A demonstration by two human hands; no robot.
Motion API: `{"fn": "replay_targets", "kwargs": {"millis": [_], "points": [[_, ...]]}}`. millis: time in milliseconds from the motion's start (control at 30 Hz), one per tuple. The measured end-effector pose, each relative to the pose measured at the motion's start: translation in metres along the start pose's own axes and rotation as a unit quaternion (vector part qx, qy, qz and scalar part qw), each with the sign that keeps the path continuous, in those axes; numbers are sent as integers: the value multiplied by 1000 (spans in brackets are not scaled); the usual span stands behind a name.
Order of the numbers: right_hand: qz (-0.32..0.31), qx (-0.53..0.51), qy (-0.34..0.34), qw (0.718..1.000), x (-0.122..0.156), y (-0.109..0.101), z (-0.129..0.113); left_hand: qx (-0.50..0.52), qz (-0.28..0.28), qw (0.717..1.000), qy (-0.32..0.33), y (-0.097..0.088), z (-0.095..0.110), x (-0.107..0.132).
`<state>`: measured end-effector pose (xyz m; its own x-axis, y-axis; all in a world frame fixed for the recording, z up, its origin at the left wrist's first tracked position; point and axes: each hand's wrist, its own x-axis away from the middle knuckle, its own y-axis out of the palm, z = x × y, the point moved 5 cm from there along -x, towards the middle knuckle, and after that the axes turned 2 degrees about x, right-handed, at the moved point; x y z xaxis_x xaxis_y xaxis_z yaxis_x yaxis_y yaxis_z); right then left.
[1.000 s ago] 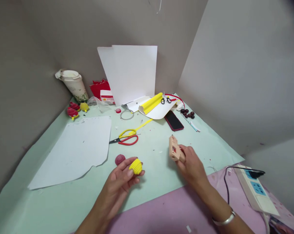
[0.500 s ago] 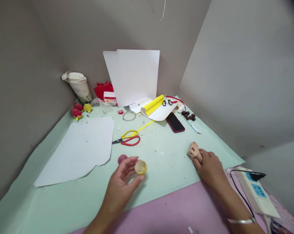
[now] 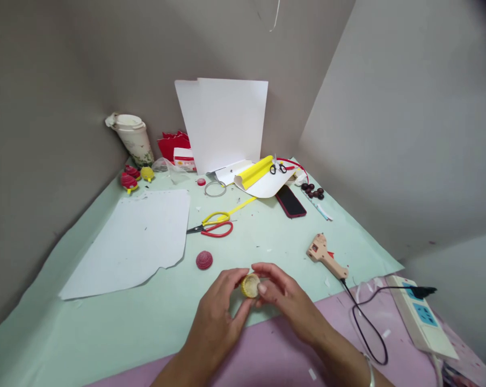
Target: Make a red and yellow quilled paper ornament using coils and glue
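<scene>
A small yellow ridged cap-like cup (image 3: 249,286) with a pale inside is held between both hands near the table's front edge. My left hand (image 3: 222,301) grips its left side with fingers and thumb. From the right, my right hand (image 3: 285,298) closes on it, its thumb at the rim. A dark pink, rough half-ball (image 3: 204,260) lies on the table just beyond my left hand. To the right, a peach-coloured glue gun (image 3: 325,256) with a red trigger lies on its side, its cord running toward the front.
Scissors (image 3: 212,224) with yellow and red handles lie beside a white paper sheet (image 3: 125,244). A phone (image 3: 291,201), dark beads (image 3: 313,191) and yellow paper (image 3: 255,173) are farther back. A white cup (image 3: 133,141) stands back left; a power strip (image 3: 423,314) sits right.
My right hand has let go of the glue gun, now lying on the table, and moved left to the yellow cup. My left hand has shifted slightly right and toward me with the cup.
</scene>
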<state>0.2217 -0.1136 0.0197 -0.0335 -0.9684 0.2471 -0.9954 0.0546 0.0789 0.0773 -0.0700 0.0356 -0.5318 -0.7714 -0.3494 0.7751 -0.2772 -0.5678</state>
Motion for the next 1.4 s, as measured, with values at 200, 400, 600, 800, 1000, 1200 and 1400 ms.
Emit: {"fn": "replay_targets", "kwargs": {"millis": [200, 400, 600, 800, 1000, 1200, 1400], "points": [[-1, -39, -1, 999, -2, 4, 9, 9, 0, 1000, -27, -1, -3, -1], [27, -228, 42, 972, -9, -5, 11, 135, 10, 976, -172, -8, -13, -1], [15, -266, 44, 963, -8, -2, 13, 269, -31, 923, -274, 0, -17, 0], [26, -194, 0, 981, -7, 0, 13, 277, -37, 909, -308, 4, -20, 1], [40, -53, -17, 998, -2, -5, 12, 258, -36, 913, -314, 2, -18, -1], [93, 133, -76, 984, -16, -15, -7, 196, -6, 933, -303, -1, -32, -2], [63, 356, -203, 910, -38, -2, -7, 151, 24, 943, -296, -5, -51, -2]]}}
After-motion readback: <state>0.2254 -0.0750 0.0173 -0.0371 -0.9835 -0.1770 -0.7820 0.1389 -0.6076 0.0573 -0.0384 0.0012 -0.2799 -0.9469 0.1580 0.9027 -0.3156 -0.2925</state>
